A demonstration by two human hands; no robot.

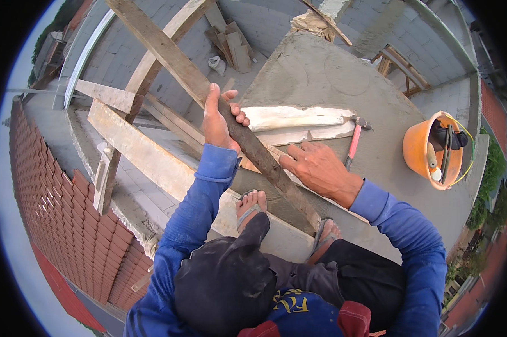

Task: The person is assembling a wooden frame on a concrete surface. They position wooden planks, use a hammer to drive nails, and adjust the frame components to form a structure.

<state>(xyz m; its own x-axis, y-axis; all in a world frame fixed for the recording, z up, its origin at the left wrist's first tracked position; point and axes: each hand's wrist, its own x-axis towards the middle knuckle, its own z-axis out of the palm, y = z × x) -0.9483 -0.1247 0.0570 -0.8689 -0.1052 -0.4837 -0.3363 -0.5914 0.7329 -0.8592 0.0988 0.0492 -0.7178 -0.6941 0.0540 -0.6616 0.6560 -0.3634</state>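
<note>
A long, worn wooden beam [273, 168] slants from the upper left down to the slab between my feet. My left hand [220, 121] is closed around it, fingertips showing on its right side. My right hand [323, 171] is beside the beam's lower half, fingers curled, fingertips at its edge; whatever they hold, if anything, is hidden. A hammer [355, 140] with a red handle lies beyond my right hand, its head against pale, split boards [293, 118]. A wide, mortar-stained plank [138, 149] runs below my left forearm.
An orange bucket [416, 149] holding tools stands at the right. Upright timbers [144, 76] and block walls [253, 22] rise beyond the concrete slab [321, 67]. Loose boards [239, 48] lean in the far corner. Red roof tiles [68, 208] lie past the left edge.
</note>
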